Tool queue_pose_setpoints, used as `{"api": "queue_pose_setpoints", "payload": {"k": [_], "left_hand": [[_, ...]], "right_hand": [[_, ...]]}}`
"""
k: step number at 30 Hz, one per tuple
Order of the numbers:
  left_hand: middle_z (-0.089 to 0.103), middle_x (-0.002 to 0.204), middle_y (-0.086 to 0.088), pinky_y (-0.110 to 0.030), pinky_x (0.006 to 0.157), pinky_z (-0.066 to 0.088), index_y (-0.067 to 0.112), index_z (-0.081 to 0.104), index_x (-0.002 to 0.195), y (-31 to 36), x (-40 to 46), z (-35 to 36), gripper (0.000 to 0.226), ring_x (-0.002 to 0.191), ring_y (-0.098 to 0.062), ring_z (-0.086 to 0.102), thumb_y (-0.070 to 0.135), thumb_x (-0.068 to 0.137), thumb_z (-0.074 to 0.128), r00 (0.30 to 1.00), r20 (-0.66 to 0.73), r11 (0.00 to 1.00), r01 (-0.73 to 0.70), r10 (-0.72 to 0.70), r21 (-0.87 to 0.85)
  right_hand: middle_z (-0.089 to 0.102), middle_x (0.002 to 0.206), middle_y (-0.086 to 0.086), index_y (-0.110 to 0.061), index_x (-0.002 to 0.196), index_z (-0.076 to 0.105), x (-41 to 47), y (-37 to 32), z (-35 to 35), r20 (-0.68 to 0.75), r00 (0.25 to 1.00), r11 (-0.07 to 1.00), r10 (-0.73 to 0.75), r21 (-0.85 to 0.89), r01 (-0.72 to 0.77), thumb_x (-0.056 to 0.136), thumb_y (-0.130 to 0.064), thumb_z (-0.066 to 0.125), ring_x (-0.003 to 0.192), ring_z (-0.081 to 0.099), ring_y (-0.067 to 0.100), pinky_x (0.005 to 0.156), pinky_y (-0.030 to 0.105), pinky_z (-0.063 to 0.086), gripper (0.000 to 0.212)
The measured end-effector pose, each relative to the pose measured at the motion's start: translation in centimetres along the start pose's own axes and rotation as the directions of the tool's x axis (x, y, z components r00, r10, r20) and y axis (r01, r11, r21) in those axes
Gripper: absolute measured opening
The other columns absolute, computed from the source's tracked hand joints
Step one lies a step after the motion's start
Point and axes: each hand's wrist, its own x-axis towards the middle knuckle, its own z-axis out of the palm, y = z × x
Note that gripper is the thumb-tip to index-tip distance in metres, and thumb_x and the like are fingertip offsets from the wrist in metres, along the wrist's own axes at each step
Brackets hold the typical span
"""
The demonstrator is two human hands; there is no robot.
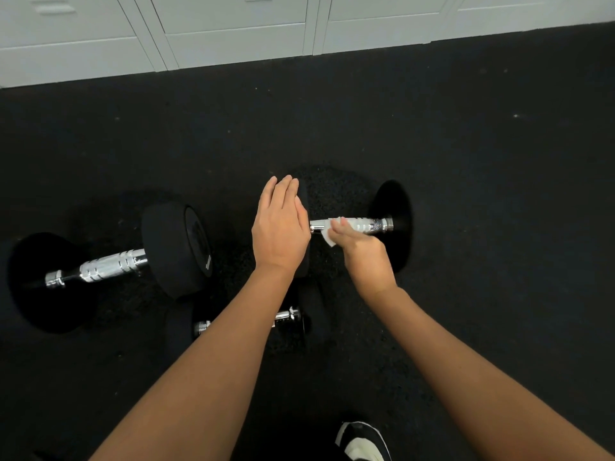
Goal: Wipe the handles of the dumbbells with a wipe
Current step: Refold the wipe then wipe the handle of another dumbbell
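**Wiping the right-hand dumbbell's handle**

The wipe, a small white sheet, lies against the chrome handle of the right dumbbell, which rests on the black rubber floor right of centre. The right hand pinches the wipe onto the bar, thumb and curled fingers closing on it near the left part of the handle; the knurled stretch toward the right head is bare. The left hand has its fingers straight and pressed together, laid flat over the dumbbell's left head, which it hides, apparently steadying it.

To do this step well, I judge the wipe should wrap as far round the bar as it can and travel the whole length, from collar to collar, with a twist so the underside and the knurl grooves are reached. The left hand should press firmly, since a round head can roll under a sideways pull.

To the left lies a second dumbbell, its handle uncovered and untouched by either hand. Nearer, partly under the left forearm, a smaller third dumbbell shows only bits of chrome. Whether either has been wiped cannot be told. Pale cabinet fronts line the far edge, and a black-and-white shoe shows at the near edge.
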Motion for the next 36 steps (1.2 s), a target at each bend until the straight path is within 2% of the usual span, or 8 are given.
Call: {"api": "queue_pose_setpoints", "payload": {"k": [4, 7, 9, 13, 17, 22, 28, 36], "left_hand": [[0.058, 0.128, -0.005, -0.037, 0.100, 0.046, 0.005, 0.056, 0.125, 0.0, -0.1, 0.1, 0.047, 0.129, -0.023, 0.044, 0.022, 0.095, 0.024, 1.000, -0.011, 1.000, -0.014, 0.014, 0.011], [0.059, 0.128, -0.005, -0.037, 0.099, 0.046, 0.005, 0.057, 0.124, 0.0, 0.0, 0.1, 0.047, 0.129, -0.023, 0.045, 0.022, 0.095, 0.024, 1.000, -0.015, 1.000, -0.010, 0.010, 0.001], [0.059, 0.127, -0.005, -0.037, 0.098, 0.047, 0.005, 0.058, 0.123, 0.0, 0.0, 0.1, 0.047, 0.129, -0.023, 0.045, 0.022, 0.095, 0.024, 1.000, -0.020, 1.000, -0.007, 0.007, -0.006], [0.058, 0.128, -0.005, -0.037, 0.098, 0.047, 0.005, 0.057, 0.124, 0.0, -0.1, 0.1, 0.047, 0.129, -0.023, 0.044, 0.022, 0.095, 0.025, 1.000, -0.019, 1.000, -0.002, 0.001, -0.024], [0.058, 0.128, -0.006, -0.037, 0.100, 0.046, 0.004, 0.057, 0.124, 0.0, -0.2, 0.1, 0.047, 0.129, -0.024, 0.044, 0.021, 0.095, 0.025, 0.999, -0.031, 1.000, -0.009, 0.008, -0.020], [0.058, 0.128, -0.005, -0.038, 0.099, 0.047, 0.004, 0.057, 0.124, 0.0, -0.1, 0.1, 0.047, 0.129, -0.024, 0.044, 0.021, 0.095, 0.025, 1.000, -0.029, 1.000, 0.001, -0.002, -0.028], [0.058, 0.128, -0.005, -0.038, 0.099, 0.047, 0.005, 0.057, 0.124, 0.0, -0.1, 0.1, 0.047, 0.129, -0.024, 0.044, 0.022, 0.095, 0.025, 1.000, -0.031, 1.000, -0.005, 0.004, -0.024], [0.058, 0.129, -0.003, -0.036, 0.099, 0.046, 0.006, 0.057, 0.125, 0.0, -0.1, 0.3, 0.048, 0.130, -0.022, 0.043, 0.023, 0.094, 0.024, 0.999, -0.032, 1.000, 0.006, -0.006, -0.027]], "right_hand": [[0.068, 0.111, 0.008, -0.002, 0.109, 0.067, -2.4, -0.8, -1.0, -0.069, 0.909, 0.855, 0.412, 0.373, -0.359, 0.087, 0.005, 0.056, 0.105, 0.062, 0.015, 0.089, 0.010, 0.045, 0.026], [0.067, 0.097, 0.007, -0.007, 0.100, 0.068, -2.9, -1.2, -1.1, 0.204, 0.528, 0.269, 0.824, 0.679, -0.683, 0.087, -0.004, 0.061, 0.088, 0.066, 0.017, 0.073, 0.019, 0.054, 0.015], [0.064, 0.097, 0.012, -0.003, 0.097, 0.063, -2.0, -1.5, -1.3, 0.405, 0.334, -0.123, 0.851, 0.772, -0.624, 0.085, -0.002, 0.063, 0.083, 0.066, 0.018, 0.069, 0.023, 0.057, 0.012], [0.065, 0.087, 0.017, 0.003, 0.083, 0.059, 1.0, -2.3, -2.1, 0.517, 0.185, -0.396, 0.836, 0.800, -0.451, 0.084, 0.005, 0.062, 0.072, 0.067, 0.021, 0.073, 0.026, 0.058, 0.004], [0.065, 0.089, 0.017, 0.007, 0.100, 0.059, 3.4, -2.9, -1.9, 0.488, 0.185, -0.349, 0.853, 0.797, -0.494, 0.082, 0.007, 0.062, 0.061, 0.064, 0.019, 0.071, 0.027, 0.057, 0.018], [0.066, 0.101, 0.018, 0.005, 0.105, 0.060, 3.8, -3.6, 0.1, 0.457, 0.157, -0.275, 0.876, 0.739, -0.615, 0.080, 0.005, 0.065, 0.082, 0.069, 0.026, 0.054, 0.021, 0.051, 0.026], [0.057, 0.066, 0.007, 0.004, 0.084, 0.053, 3.5, -1.4, -1.0, 0.437, 0.117, -0.304, 0.892, 0.772, -0.558, 0.078, 0.008, 0.066, 0.089, 0.068, 0.025, 0.083, 0.032, 0.056, 0.015], [0.061, 0.111, 0.018, 0.001, 0.119, 0.051, 2.7, -3.1, 1.0, 0.542, 0.256, -0.465, 0.800, 0.831, -0.307, 0.092, 0.005, 0.047, 0.093, 0.062, 0.023, 0.088, 0.031, 0.053, 0.027]]}}
